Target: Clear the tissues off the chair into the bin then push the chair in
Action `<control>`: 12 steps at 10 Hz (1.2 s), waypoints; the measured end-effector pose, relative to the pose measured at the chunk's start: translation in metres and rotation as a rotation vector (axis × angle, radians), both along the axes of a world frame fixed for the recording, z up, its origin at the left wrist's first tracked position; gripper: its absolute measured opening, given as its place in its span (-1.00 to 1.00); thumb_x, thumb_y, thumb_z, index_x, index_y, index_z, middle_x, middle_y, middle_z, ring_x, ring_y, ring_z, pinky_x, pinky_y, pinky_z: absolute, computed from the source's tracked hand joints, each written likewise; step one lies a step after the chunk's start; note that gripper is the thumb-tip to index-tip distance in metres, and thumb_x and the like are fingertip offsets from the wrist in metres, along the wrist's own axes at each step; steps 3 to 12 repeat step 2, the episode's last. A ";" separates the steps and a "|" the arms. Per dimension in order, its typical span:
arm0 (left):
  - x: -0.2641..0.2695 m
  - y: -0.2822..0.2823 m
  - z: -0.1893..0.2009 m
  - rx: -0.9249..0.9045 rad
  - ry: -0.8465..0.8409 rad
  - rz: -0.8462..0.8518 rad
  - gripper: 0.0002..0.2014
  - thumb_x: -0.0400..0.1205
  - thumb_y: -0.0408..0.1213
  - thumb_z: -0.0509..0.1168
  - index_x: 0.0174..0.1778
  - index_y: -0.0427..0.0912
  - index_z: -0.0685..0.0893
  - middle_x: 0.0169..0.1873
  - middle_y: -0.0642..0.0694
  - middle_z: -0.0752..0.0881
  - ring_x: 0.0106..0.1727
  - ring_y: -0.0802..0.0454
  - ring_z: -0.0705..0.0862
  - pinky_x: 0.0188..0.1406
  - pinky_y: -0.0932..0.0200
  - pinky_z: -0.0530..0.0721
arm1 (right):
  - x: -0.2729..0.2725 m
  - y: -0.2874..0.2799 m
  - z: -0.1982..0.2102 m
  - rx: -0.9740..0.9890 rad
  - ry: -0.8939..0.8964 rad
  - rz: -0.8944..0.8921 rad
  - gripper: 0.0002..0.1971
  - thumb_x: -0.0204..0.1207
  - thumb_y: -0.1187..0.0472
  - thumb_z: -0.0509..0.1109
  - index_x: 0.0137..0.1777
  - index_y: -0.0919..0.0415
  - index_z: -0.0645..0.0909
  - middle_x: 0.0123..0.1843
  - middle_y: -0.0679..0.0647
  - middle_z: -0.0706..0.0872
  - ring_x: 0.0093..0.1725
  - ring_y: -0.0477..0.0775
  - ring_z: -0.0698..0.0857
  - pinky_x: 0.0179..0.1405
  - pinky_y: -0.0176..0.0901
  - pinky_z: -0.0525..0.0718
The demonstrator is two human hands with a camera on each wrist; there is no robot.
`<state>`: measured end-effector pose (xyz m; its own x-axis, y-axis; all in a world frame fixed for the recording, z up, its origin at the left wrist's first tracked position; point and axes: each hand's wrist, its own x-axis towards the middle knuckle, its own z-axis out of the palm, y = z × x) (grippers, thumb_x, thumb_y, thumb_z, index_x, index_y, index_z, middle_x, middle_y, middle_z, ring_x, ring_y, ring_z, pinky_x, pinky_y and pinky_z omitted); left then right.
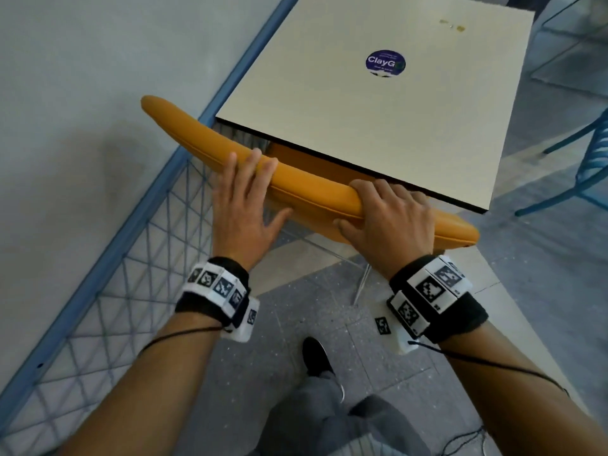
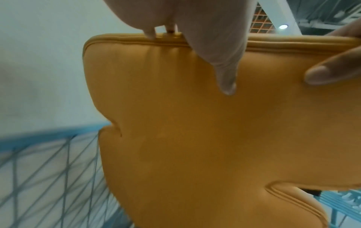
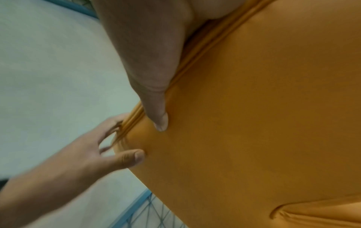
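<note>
The orange padded chair backrest [image 1: 197,133] runs slantwise below the front edge of the cream table [image 1: 362,126], with the seat hidden beneath the tabletop. My left hand [image 1: 246,195] lies on the backrest's top edge with fairly straight fingers, and its thumb touches the rear face. My right hand [image 1: 391,215] grips the top edge further right, its fingers curled over and its thumb on the back. The left wrist view shows the chair back [image 2: 195,123] under my left hand [image 2: 215,46]. In the right wrist view my right hand [image 3: 148,61] presses the chair back [image 3: 254,108]. No tissues or bin are in view.
A blue wire-mesh barrier [image 1: 115,274] and a pale wall run close along the left. A round purple sticker [image 1: 385,63] and small stains [image 1: 452,24] mark the tabletop. A blue metal chair [image 1: 589,159] stands at the right. My shoe [image 1: 316,357] is on the speckled floor behind the chair.
</note>
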<state>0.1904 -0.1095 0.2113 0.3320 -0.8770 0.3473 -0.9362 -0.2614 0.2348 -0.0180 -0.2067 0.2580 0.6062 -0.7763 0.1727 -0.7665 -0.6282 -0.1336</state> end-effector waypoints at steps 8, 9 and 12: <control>-0.053 0.140 -0.091 0.825 0.712 0.246 -0.44 0.71 -0.04 0.21 0.65 0.02 0.27 0.59 -0.12 0.44 0.59 -0.16 0.40 0.53 0.00 0.39 | -0.029 0.039 -0.014 -0.039 -0.477 0.479 -0.91 0.52 0.26 0.41 -0.06 0.14 0.75 0.03 0.11 0.78 0.23 0.15 0.70 0.26 0.25 0.58; -0.053 0.140 -0.091 0.825 0.712 0.246 -0.44 0.71 -0.04 0.21 0.65 0.02 0.27 0.59 -0.12 0.44 0.59 -0.16 0.40 0.53 0.00 0.39 | -0.029 0.039 -0.014 -0.039 -0.477 0.479 -0.91 0.52 0.26 0.41 -0.06 0.14 0.75 0.03 0.11 0.78 0.23 0.15 0.70 0.26 0.25 0.58; -0.053 0.140 -0.091 0.825 0.712 0.246 -0.44 0.71 -0.04 0.21 0.65 0.02 0.27 0.59 -0.12 0.44 0.59 -0.16 0.40 0.53 0.00 0.39 | -0.029 0.039 -0.014 -0.039 -0.477 0.479 -0.91 0.52 0.26 0.41 -0.06 0.14 0.75 0.03 0.11 0.78 0.23 0.15 0.70 0.26 0.25 0.58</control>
